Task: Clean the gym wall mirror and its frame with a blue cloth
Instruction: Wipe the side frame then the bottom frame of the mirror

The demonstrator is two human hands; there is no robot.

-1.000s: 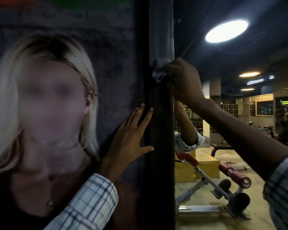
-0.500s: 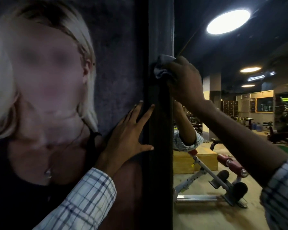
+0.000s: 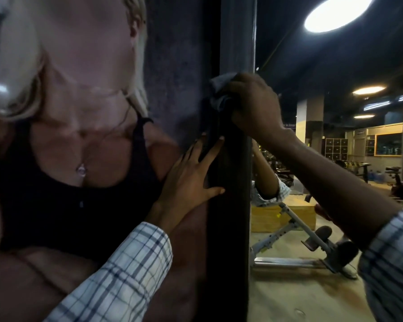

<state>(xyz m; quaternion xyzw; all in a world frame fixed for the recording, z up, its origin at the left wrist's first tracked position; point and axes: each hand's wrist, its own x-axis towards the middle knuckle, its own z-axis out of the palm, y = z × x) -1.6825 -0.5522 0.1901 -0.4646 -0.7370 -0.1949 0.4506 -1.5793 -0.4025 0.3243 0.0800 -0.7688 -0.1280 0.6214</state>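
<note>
Blue cloth (image 3: 219,95) is bunching inside my right hand (image 3: 254,103), fingers curling round it and pressing it against the dark frame (image 3: 236,43) of the mirror (image 3: 312,173) for wiping; my left hand (image 3: 191,177) is resting open on the poster (image 3: 172,54), bracing me

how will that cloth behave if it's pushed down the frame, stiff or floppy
Probably floppy: the cloth sits bunched and creased under the right hand. Likely light, since curled fingers alone pin it to the frame. It may fold over when pushed.
</note>
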